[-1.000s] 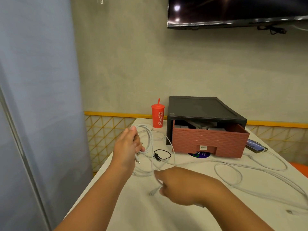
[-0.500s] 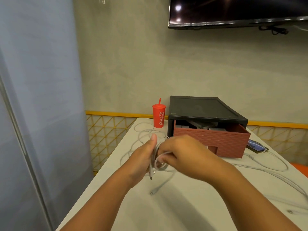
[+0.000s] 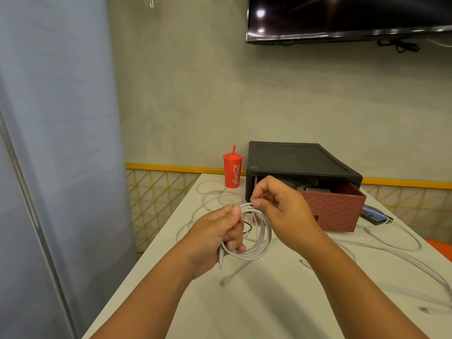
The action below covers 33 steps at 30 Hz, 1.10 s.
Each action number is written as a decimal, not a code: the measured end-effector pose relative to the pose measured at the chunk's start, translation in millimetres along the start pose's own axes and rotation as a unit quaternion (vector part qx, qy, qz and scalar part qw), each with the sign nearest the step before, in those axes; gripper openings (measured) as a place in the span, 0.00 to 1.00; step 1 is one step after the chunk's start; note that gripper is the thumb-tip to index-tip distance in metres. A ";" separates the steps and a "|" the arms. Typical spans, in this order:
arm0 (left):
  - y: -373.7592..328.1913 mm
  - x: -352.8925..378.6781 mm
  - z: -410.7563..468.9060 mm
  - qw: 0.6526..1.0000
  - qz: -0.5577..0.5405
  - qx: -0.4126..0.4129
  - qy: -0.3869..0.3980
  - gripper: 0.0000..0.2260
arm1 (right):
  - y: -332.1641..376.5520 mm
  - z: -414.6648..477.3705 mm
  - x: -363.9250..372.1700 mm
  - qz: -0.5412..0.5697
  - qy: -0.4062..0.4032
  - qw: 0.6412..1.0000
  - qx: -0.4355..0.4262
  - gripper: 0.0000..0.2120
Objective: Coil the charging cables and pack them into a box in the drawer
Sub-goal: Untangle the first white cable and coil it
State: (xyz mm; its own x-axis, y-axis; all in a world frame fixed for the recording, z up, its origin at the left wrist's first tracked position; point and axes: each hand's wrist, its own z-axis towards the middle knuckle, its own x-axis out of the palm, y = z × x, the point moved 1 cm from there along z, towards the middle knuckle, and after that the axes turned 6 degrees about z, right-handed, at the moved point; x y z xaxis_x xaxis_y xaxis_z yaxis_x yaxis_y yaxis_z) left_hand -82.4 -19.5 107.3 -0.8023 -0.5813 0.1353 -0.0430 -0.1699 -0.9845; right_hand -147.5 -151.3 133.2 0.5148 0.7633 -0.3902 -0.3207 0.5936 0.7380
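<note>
Grips cable coil in left hand, fingers clamped round it; pinches its top with right hand, near desk's left edge.

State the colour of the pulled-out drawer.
The plastic drawer is brick-red, with a brick pattern; head view.

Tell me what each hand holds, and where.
Both hold one white charging cable: the left hand grips the coiled loops at their left side; the right hand pinches a strand at the coil's top.

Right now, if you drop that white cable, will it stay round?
Probably not. The white cable hangs in loose loops from the left hand, so it looks floppy and would likely spread. It seems light: the right hand pinches it with fingertips.
</note>
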 end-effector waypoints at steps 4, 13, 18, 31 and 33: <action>-1.7 -0.3 3.0 0.999 -0.037 -0.004 -0.035 0.12 | -5.6 1.4 3.4 -0.024 0.010 1.000 0.013 0.16; 1.0 -4.7 3.6 0.996 -0.073 -0.031 -0.040 0.16 | -1.7 -9.1 7.8 -0.087 0.037 0.994 0.046 0.10; -2.3 -0.9 4.1 0.996 -0.074 -0.035 -0.042 0.18 | 0.7 -10.6 11.6 -0.034 0.030 0.998 0.041 0.11; -6.8 5.7 3.7 0.988 0.007 -0.032 -0.150 0.15 | -5.7 -18.9 19.5 0.348 0.015 0.916 0.197 0.20; -5.1 4.7 3.7 0.989 -0.004 -0.041 -0.145 0.14 | -4.2 -20.3 21.5 0.333 0.011 0.925 0.181 0.19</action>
State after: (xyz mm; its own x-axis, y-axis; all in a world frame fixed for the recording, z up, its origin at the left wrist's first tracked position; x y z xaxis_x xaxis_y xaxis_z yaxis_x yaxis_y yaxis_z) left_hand -83.8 -24.2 113.4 -0.5981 -0.7857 0.1578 -0.1061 -0.1176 -0.9874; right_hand -151.3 -132.2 110.6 0.2806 0.9368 0.2089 -0.2718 -0.1312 0.9534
